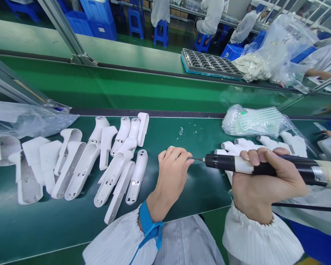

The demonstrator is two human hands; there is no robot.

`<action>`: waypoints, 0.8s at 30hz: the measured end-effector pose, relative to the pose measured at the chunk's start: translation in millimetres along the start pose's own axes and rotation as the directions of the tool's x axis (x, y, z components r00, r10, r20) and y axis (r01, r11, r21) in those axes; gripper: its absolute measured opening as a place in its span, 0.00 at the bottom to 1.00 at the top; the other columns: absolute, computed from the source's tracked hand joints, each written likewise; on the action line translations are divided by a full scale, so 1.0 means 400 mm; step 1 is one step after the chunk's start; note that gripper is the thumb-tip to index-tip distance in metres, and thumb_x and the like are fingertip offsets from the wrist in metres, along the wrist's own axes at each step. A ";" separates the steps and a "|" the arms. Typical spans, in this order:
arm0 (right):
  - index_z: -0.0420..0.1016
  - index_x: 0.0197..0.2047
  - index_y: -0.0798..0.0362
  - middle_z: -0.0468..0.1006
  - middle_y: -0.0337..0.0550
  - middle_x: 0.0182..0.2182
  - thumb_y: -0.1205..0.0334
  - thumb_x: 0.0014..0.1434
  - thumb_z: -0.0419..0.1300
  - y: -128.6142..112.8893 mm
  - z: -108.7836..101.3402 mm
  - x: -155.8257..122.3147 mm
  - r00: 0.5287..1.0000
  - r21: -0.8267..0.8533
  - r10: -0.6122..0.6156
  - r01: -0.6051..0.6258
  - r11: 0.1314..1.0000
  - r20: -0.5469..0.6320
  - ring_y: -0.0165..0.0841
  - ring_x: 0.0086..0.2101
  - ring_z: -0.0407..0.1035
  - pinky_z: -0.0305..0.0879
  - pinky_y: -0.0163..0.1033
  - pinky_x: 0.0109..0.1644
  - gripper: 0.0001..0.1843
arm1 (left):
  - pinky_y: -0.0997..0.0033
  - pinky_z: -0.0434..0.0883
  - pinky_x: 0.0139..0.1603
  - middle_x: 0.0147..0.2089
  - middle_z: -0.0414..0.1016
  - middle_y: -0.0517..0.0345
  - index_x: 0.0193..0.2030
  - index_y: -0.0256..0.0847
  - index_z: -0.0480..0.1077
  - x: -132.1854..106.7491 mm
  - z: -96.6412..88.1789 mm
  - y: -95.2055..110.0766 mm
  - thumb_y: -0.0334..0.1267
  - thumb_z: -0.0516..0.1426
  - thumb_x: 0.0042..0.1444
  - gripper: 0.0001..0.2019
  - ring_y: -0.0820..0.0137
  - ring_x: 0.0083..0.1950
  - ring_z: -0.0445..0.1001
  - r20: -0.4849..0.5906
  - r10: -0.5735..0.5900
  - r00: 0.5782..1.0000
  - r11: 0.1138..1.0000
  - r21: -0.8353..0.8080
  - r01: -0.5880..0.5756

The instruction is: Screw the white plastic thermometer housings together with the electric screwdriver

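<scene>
Black cylindrical screwdriver (226,162) lies gripped in the right hand (267,182); left hand (171,175) curled, contents unclear.

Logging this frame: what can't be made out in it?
Head view throughout:
What, if anything, the left hand holds: mostly hidden behind that hand.
Tip of the screwdriver: lost at that hand's fingers.
Screwdriver's rear end: cut off by the right edge.
Small white pieces on the bench: too small to identify.
</scene>
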State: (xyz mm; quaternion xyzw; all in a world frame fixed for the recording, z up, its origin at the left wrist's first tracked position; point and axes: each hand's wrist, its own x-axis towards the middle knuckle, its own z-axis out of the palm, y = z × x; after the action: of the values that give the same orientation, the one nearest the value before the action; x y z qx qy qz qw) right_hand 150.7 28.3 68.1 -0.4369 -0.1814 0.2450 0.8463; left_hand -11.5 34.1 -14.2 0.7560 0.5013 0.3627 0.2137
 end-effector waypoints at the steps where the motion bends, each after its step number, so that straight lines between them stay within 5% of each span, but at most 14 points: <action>1: 0.62 0.33 0.50 0.54 0.33 0.22 0.68 0.44 0.58 -0.003 -0.004 -0.003 1.000 -0.003 0.003 -0.003 1.000 -0.003 0.26 0.21 0.51 0.60 0.33 0.28 0.11 | 0.58 0.57 0.56 0.45 0.81 0.63 0.41 0.44 0.77 0.001 -0.003 0.001 0.32 0.59 0.72 0.07 0.66 0.50 0.76 0.006 0.005 1.000 1.000 -0.006 -0.005; 15: 0.61 0.32 0.51 0.52 0.32 0.21 0.68 0.37 0.59 -0.007 -0.013 -0.004 0.995 0.012 0.066 -0.065 0.998 -0.075 0.24 0.21 0.50 0.57 0.31 0.26 0.15 | 0.57 0.54 0.55 0.41 0.83 0.68 0.37 0.45 0.76 -0.005 -0.017 -0.014 0.33 0.60 0.71 0.09 0.69 0.46 0.78 -0.033 0.094 0.995 0.991 -0.096 -0.097; 24: 0.60 0.33 0.52 0.51 0.32 0.24 0.67 0.41 0.57 -0.007 -0.039 0.002 0.991 0.039 0.102 -0.099 0.994 -0.083 0.23 0.22 0.50 0.58 0.30 0.27 0.13 | 0.56 0.53 0.56 0.40 0.84 0.68 0.35 0.45 0.77 -0.012 -0.022 -0.016 0.33 0.60 0.71 0.11 0.69 0.47 0.78 0.013 0.022 1.000 0.990 -0.143 -0.020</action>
State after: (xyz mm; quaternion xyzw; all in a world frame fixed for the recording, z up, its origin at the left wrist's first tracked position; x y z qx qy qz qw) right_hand 160.2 17.2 61.8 -0.4408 -0.1189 0.2717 0.8472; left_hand -23.1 31.9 -14.4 0.7466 0.4646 0.3942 0.2672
